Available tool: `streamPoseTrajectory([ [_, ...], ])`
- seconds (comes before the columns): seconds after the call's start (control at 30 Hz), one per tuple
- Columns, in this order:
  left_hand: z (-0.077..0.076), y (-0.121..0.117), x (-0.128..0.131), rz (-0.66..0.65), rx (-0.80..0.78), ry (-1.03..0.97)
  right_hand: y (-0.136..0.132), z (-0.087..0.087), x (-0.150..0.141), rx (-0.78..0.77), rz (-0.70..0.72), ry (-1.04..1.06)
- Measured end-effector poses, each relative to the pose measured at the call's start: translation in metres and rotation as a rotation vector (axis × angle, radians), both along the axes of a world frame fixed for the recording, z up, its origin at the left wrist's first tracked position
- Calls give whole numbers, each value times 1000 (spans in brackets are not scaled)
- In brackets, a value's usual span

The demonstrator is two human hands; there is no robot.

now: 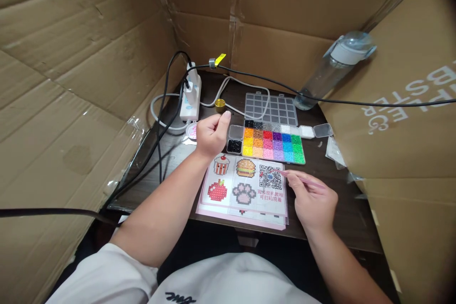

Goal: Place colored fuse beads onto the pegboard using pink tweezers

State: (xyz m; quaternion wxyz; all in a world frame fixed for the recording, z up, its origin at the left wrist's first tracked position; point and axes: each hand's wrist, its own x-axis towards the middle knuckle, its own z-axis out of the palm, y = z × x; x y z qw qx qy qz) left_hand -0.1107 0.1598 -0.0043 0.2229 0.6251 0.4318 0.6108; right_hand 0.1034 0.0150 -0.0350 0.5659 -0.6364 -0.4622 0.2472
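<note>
My right hand [316, 204] grips a pair of pink tweezers [307, 179], whose tip points left over the printed QR code on the pattern sheet [231, 180]. That sheet shows a cupcake, a burger, an apple and a paw in pixel patterns, with a pink-edged layer beneath. My left hand [213, 135] is raised above the table, fingers curled and thumb on top; whatever lies inside the fist is hidden. Beyond the sheet lies a compartment box of coloured beads [272, 142], its clear lid [271, 108] folded back. Beside it sits a small open box of black beads [234, 146].
A white power strip [191, 97] with plugs and black cables stands at the left. Behind my left hand is a small gold tin [220, 104]. One cable crosses in front of a leaning water bottle [333, 71]. Cardboard walls [285, 42] surround the dark table [320, 152].
</note>
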Motion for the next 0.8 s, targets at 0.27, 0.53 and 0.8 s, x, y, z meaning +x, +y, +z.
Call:
streamPoseTrajectory([
  [0.27,0,1,1,-9,2,-8,1,-9,1,-10,-7,1],
  [0.53,-1,1,1,-8,-14,-13,0,-9,0,-18,6,11],
  [0.8,0,1,1,1,-37,-13,0,-7,-2,1,25,10],
])
